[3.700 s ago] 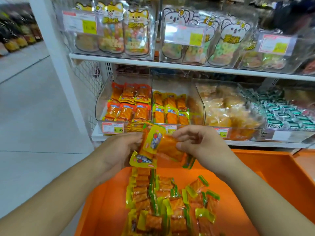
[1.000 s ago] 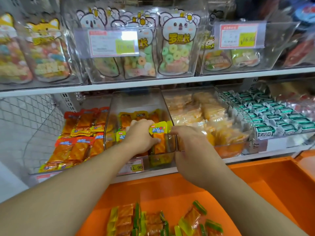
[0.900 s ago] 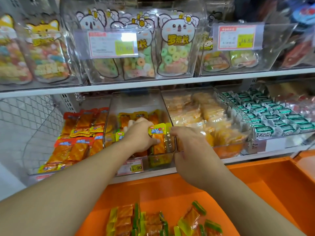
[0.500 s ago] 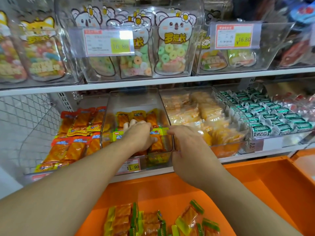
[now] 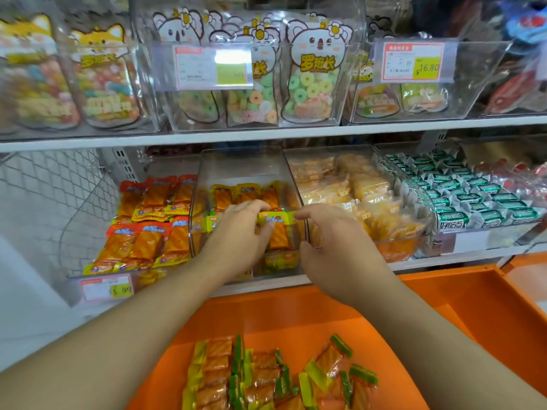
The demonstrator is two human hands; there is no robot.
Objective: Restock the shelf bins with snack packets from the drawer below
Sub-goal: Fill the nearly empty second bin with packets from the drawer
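Where you look down nearest, the orange drawer [image 5: 488, 315] stands pulled out below the shelf, with loose snack packets [image 5: 266, 377] lying on its floor: orange packs with yellow or green ends, in a rough row at left and scattered at right.

Next out, your two forearms reach over the drawer to the clear middle bin [image 5: 204, 208] on the lower shelf [image 5: 444, 260].

Left hand [image 5: 236, 232]: inside the bin, fingers curled down over the packets there, thumb tip against a yellow-topped packet [image 5: 276, 229]. Whether that grip is clamped on the packet or only pressing it, I cannot tell.

Right hand [image 5: 331, 241]: at the bin's right front corner, fingers loosely bent and apart, holding nothing; index tip just beside the packet's yellow top.

Bin contents: a back row of yellow-topped orange packs, a front row under your hands.

Left neighbour: red-topped packs [image 5: 148, 226] in two rows, price tag [image 5: 106, 288] on the front.

Right neighbours: pale yellow packs [image 5: 355, 190] in a clear bin, then green-and-white packs [image 5: 473, 196].

Farthest, upper shelf: clear bins of candy bags [image 5: 313, 72] with koala and fox faces, each bin fronted by a price label [image 5: 411, 62].
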